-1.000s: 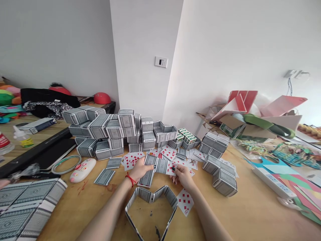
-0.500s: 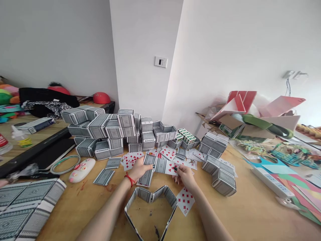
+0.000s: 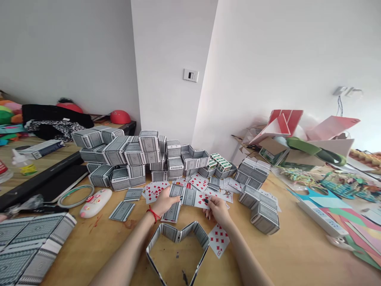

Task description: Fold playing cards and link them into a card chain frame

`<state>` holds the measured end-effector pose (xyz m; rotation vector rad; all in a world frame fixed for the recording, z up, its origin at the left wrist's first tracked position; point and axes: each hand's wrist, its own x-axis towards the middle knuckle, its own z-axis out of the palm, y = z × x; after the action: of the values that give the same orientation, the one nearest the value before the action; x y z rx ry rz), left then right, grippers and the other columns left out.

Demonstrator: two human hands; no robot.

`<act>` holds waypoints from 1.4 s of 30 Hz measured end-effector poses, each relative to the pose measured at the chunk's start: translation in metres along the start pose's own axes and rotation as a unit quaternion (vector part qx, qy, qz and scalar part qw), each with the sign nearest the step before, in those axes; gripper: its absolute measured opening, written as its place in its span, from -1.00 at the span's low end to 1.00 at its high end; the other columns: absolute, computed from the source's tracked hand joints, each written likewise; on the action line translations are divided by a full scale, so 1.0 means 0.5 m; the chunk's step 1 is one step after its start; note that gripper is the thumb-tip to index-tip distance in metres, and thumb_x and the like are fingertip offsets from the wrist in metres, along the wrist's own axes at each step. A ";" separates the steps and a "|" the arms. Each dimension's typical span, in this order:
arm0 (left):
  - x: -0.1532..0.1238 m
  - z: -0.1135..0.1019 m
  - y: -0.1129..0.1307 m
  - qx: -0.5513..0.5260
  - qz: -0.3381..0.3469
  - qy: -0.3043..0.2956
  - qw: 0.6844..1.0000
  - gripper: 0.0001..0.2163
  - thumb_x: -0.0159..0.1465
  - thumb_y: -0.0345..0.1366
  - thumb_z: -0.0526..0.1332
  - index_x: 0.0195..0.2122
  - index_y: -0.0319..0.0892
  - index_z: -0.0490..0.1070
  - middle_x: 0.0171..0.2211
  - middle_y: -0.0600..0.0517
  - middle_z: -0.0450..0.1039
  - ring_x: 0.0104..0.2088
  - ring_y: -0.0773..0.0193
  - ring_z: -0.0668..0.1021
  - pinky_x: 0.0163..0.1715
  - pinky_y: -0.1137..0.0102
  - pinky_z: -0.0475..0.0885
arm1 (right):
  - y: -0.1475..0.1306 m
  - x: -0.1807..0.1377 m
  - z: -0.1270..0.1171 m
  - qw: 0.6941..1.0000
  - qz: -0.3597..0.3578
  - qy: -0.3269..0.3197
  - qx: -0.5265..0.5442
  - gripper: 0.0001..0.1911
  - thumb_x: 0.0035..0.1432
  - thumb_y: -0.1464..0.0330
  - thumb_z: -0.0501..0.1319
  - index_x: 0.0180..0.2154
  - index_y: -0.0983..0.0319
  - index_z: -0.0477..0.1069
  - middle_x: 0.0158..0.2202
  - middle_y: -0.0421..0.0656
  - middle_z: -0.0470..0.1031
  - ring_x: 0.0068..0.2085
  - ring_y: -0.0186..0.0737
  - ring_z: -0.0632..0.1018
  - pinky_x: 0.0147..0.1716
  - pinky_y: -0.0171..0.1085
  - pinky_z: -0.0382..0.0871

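Observation:
My left hand (image 3: 162, 201), a red cord at its wrist, is closed on patterned grey-backed playing cards (image 3: 170, 213), thumb on top. From these a row runs right through another card back (image 3: 189, 196) to a face-up heart card (image 3: 201, 199). At that card's right end, my right hand (image 3: 218, 209) pinches it between thumb and fingers; whether the row is joined cannot be made out. A heart-shaped ring of upright folded cards (image 3: 170, 231) stands on the table just below the hands. Beside it, under my right wrist, lies an eight of diamonds (image 3: 218, 240).
Stacked card-built blocks (image 3: 119, 151) line the back; others stand right (image 3: 264, 216) and front left (image 3: 26, 246). Loose cards (image 3: 156, 191) lie behind my hands. A decorated white case (image 3: 95, 203) and cable (image 3: 74, 195) are left. A power strip (image 3: 323, 218) and coloured paper lie right.

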<state>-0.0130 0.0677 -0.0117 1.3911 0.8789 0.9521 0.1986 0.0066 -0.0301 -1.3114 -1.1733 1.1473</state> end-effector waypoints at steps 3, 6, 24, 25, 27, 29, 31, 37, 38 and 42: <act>0.002 -0.001 -0.004 0.003 0.006 0.000 1.000 -0.74 -0.06 -0.38 0.23 -0.30 -0.26 0.36 -0.33 -0.05 0.50 -0.25 0.15 0.50 -0.26 0.31 0.38 | -0.001 0.001 -0.001 1.000 0.007 0.002 -0.010 -0.64 -0.13 0.07 0.12 -0.61 0.22 0.16 -0.69 -0.24 0.41 -0.78 -0.41 0.35 -0.85 -0.44 0.12; 0.003 -0.002 -0.003 0.008 0.004 0.000 1.000 -0.73 -0.07 -0.38 0.23 -0.29 -0.26 0.36 -0.32 -0.04 0.50 -0.24 0.14 0.50 -0.25 0.30 0.38 | -0.004 0.002 -0.004 1.000 0.009 0.004 -0.028 -0.65 -0.11 0.08 0.10 -0.61 0.22 0.15 -0.72 -0.25 0.39 -0.80 -0.42 0.32 -0.87 -0.45 0.07; 0.002 -0.001 0.011 0.026 0.003 0.016 1.000 -0.69 -0.07 -0.40 0.22 -0.24 -0.23 0.33 -0.29 -0.03 0.50 -0.17 0.13 0.48 -0.23 0.32 0.37 | -0.002 0.002 -0.001 0.997 -0.045 0.010 -0.064 -0.65 -0.03 0.09 0.07 -0.62 0.20 0.14 -0.70 -0.24 0.39 -0.80 -0.39 0.30 -0.84 -0.40 0.06; 0.001 -0.001 0.011 0.027 0.004 0.017 0.999 -0.69 -0.07 -0.39 0.22 -0.23 -0.23 0.33 -0.29 -0.02 0.49 -0.17 0.13 0.48 -0.22 0.32 0.37 | -0.002 0.001 -0.001 0.997 -0.046 0.017 -0.066 -0.66 -0.04 0.10 0.07 -0.62 0.20 0.12 -0.69 -0.23 0.40 -0.79 -0.39 0.31 -0.84 -0.40 0.06; 0.001 -0.001 0.012 0.021 0.006 0.013 1.000 -0.66 -0.06 -0.39 0.22 -0.20 -0.23 0.32 -0.29 -0.02 0.49 -0.16 0.13 0.47 -0.23 0.32 0.37 | 0.000 0.000 0.000 0.996 -0.048 0.025 -0.071 -0.67 -0.04 0.11 0.08 -0.62 0.19 0.10 -0.68 -0.23 0.40 -0.79 -0.37 0.31 -0.85 -0.39 0.04; 0.000 -0.001 0.013 0.008 0.005 0.007 1.000 -0.64 -0.06 -0.39 0.22 -0.18 -0.23 0.30 -0.30 -0.02 0.49 -0.15 0.12 0.47 -0.24 0.33 0.38 | 0.001 0.000 0.000 0.996 -0.046 0.025 -0.074 -0.67 -0.04 0.11 0.07 -0.63 0.18 0.09 -0.69 -0.22 0.41 -0.79 -0.36 0.32 -0.84 -0.39 0.05; -0.002 0.000 0.015 -0.010 -0.002 -0.001 1.000 -0.65 -0.06 -0.39 0.23 -0.19 -0.24 0.30 -0.32 -0.02 0.49 -0.18 0.13 0.48 -0.27 0.33 0.39 | 0.002 0.001 0.001 0.996 -0.043 0.021 -0.072 -0.67 -0.04 0.11 0.07 -0.63 0.18 0.09 -0.69 -0.23 0.40 -0.79 -0.36 0.32 -0.84 -0.39 0.05; -0.007 0.004 0.019 -0.053 -0.036 -0.007 0.998 -0.72 -0.06 -0.32 0.26 -0.30 -0.23 0.30 -0.37 0.01 0.49 -0.47 0.27 0.52 -0.45 0.38 0.43 | 0.003 0.004 0.001 0.996 -0.041 0.018 -0.072 -0.64 -0.05 0.08 0.07 -0.63 0.19 0.12 -0.73 -0.24 0.37 -0.79 -0.39 0.30 -0.84 -0.40 0.07; -0.006 0.005 0.018 -0.049 -0.035 -0.003 0.998 -0.70 -0.08 -0.32 0.28 -0.31 -0.23 0.30 -0.39 0.02 0.49 -0.48 0.28 0.51 -0.46 0.38 0.43 | 0.001 0.004 0.001 0.997 -0.040 0.015 -0.070 -0.64 -0.05 0.08 0.07 -0.63 0.20 0.13 -0.74 -0.25 0.36 -0.79 -0.40 0.30 -0.84 -0.40 0.07; -0.006 0.008 0.019 -0.021 -0.020 0.024 0.999 -0.73 -0.10 -0.32 0.30 -0.36 -0.22 0.31 -0.42 0.04 0.49 -0.45 0.27 0.52 -0.42 0.39 0.43 | -0.013 0.000 -0.002 0.997 -0.033 -0.003 -0.068 -0.64 -0.04 0.09 0.07 -0.65 0.20 0.15 -0.80 -0.29 0.28 -0.81 -0.41 0.27 -0.84 -0.41 0.06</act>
<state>-0.0107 0.0631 -0.0025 1.3145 0.9149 0.9710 0.1994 0.0070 -0.0236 -1.3619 -1.3079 1.0397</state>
